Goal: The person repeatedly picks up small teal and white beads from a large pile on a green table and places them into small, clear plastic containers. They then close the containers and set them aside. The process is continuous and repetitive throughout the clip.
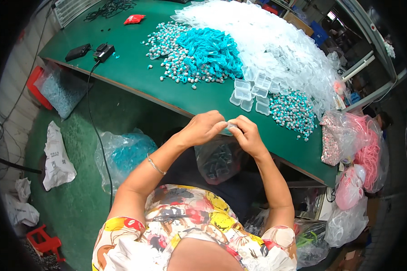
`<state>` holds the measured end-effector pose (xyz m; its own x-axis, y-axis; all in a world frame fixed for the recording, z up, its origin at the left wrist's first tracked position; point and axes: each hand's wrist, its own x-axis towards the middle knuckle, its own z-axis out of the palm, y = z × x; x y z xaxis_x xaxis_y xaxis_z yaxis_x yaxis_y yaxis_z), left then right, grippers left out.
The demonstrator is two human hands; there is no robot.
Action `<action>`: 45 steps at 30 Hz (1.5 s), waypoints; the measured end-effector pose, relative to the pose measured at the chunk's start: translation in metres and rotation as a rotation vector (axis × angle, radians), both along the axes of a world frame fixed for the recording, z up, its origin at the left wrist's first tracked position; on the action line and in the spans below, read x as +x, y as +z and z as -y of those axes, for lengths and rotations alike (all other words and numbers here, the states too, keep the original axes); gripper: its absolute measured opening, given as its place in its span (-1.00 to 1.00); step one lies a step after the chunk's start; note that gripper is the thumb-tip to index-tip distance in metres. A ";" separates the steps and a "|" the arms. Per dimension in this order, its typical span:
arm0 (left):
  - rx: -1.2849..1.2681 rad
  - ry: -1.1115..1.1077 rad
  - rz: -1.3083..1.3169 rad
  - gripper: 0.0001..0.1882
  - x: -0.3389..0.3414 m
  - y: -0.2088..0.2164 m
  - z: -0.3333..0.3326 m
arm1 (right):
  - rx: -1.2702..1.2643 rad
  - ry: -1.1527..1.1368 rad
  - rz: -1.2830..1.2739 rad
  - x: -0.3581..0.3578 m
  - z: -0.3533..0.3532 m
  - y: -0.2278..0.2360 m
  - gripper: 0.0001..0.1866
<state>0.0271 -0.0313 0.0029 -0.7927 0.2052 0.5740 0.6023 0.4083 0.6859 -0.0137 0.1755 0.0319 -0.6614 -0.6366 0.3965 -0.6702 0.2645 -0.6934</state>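
Observation:
My left hand point(204, 128) and my right hand point(248, 135) meet just off the near edge of the green table point(135, 67). Between their thumbs and fingers they pinch a small clear plastic case point(227, 129), mostly hidden by the fingers; a little blue-green shows at it. Beneath the hands, a clear plastic bag point(219, 163) with several small cases inside sits by my lap. Beyond my hands, a few empty clear cases point(242, 92) lie on the table. Right of them is a pile of small grey and teal earplug-like pieces point(294, 112).
A large heap of clear cases point(257, 31) covers the far table, beside teal cords point(210, 52) and more small pieces point(169, 40). Black devices point(104, 52) with a hanging cable stand at the left. Bags of pink cords point(366, 149) hang off the right end; a bag of teal cords point(132, 151) rests on the floor.

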 end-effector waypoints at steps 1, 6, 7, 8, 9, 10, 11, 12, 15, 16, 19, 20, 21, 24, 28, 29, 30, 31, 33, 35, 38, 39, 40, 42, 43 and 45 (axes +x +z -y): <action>0.018 -0.018 0.008 -0.76 0.002 0.004 -0.001 | -0.002 0.029 0.024 -0.002 -0.003 0.003 -0.84; 0.044 -0.128 0.039 -0.76 0.008 0.011 -0.005 | 0.019 0.065 0.018 0.008 -0.012 0.014 -0.86; 0.063 -0.140 0.042 -0.76 0.009 0.010 -0.006 | 0.020 0.046 0.005 0.013 -0.011 0.016 -0.86; 0.072 -0.135 0.066 -0.77 0.010 0.010 -0.006 | 0.020 0.027 -0.007 0.016 -0.010 0.017 -0.86; 0.082 -0.133 0.086 -0.77 0.011 0.011 -0.006 | 0.030 0.011 -0.005 0.018 -0.009 0.019 -0.86; 0.091 -0.131 0.106 -0.77 0.011 0.011 -0.007 | 0.040 -0.004 -0.003 0.019 -0.009 0.020 -0.86; 0.148 -0.103 0.131 -0.77 0.011 0.008 -0.011 | 0.050 -0.019 -0.001 0.019 -0.010 0.020 -0.86; 0.203 -0.071 0.154 -0.77 0.012 0.003 -0.017 | 0.047 0.023 0.026 0.012 -0.013 0.017 -0.85; 0.152 -0.003 0.162 -0.76 0.019 -0.016 -0.039 | 0.063 -0.007 -0.180 -0.033 -0.024 0.008 -0.84; 0.066 0.007 0.149 -0.75 0.025 -0.022 -0.047 | 0.204 -0.202 -0.455 -0.038 -0.024 0.012 -0.85; -0.252 -0.052 0.290 -0.67 0.034 -0.042 -0.072 | 0.365 -0.414 -0.613 -0.055 -0.024 -0.010 -0.86; -0.341 -0.058 0.327 -0.67 0.036 -0.055 -0.079 | 0.367 -0.392 -0.616 -0.061 -0.021 -0.016 -0.86; -0.350 -0.072 0.300 -0.67 0.039 -0.055 -0.082 | 0.372 -0.375 -0.618 -0.064 -0.019 -0.015 -0.86; -0.244 -0.007 0.141 -0.72 0.038 -0.047 -0.073 | 0.286 -0.398 -0.546 -0.066 -0.017 -0.009 -0.87; -0.175 0.390 -0.077 -0.79 0.003 -0.007 -0.009 | 0.233 -0.413 -0.455 -0.044 -0.019 0.013 -0.89; -0.170 0.530 -0.090 -0.81 -0.011 -0.006 0.009 | 0.247 -0.395 -0.504 -0.033 -0.015 0.018 -0.89; -0.164 0.673 -0.106 -0.82 -0.025 -0.005 0.027 | 0.259 -0.375 -0.557 -0.020 -0.008 0.019 -0.88; -0.229 0.750 -0.064 -0.81 -0.038 -0.003 0.040 | 0.284 -0.366 -0.612 -0.008 -0.004 0.018 -0.86; -0.350 0.845 0.035 -0.79 -0.053 -0.005 0.059 | 0.321 -0.319 -0.666 0.011 0.010 0.009 -0.83; -0.450 0.852 0.139 -0.80 -0.066 -0.006 0.059 | 0.373 -0.320 -0.670 0.023 0.020 0.000 -0.80; -0.405 0.822 0.138 -0.80 -0.069 -0.008 0.054 | 0.353 -0.339 -0.645 0.020 0.026 -0.011 -0.77; -0.360 0.809 0.055 -0.88 -0.069 -0.010 0.052 | 0.322 -0.342 -0.631 0.017 0.027 -0.012 -0.77; -0.355 0.790 0.043 -0.89 -0.067 -0.008 0.050 | 0.290 -0.344 -0.617 0.014 0.025 -0.012 -0.77; -0.350 0.758 0.022 -0.88 -0.069 -0.013 0.051 | 0.180 -0.402 -0.531 0.006 0.013 -0.008 -0.86; -0.310 0.728 0.005 -0.88 -0.069 -0.015 0.052 | 0.143 -0.469 -0.517 -0.005 0.000 -0.006 -0.89; -0.229 0.670 -0.027 -0.88 -0.069 -0.018 0.053 | 0.174 -0.658 -0.511 -0.029 -0.036 -0.004 -0.94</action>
<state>-0.0417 -0.0844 -0.0149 -0.7767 -0.2038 0.5960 0.1864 0.8295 0.5265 -0.0430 0.2110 0.0280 -0.6846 -0.2646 0.6792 -0.5618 0.7852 -0.2604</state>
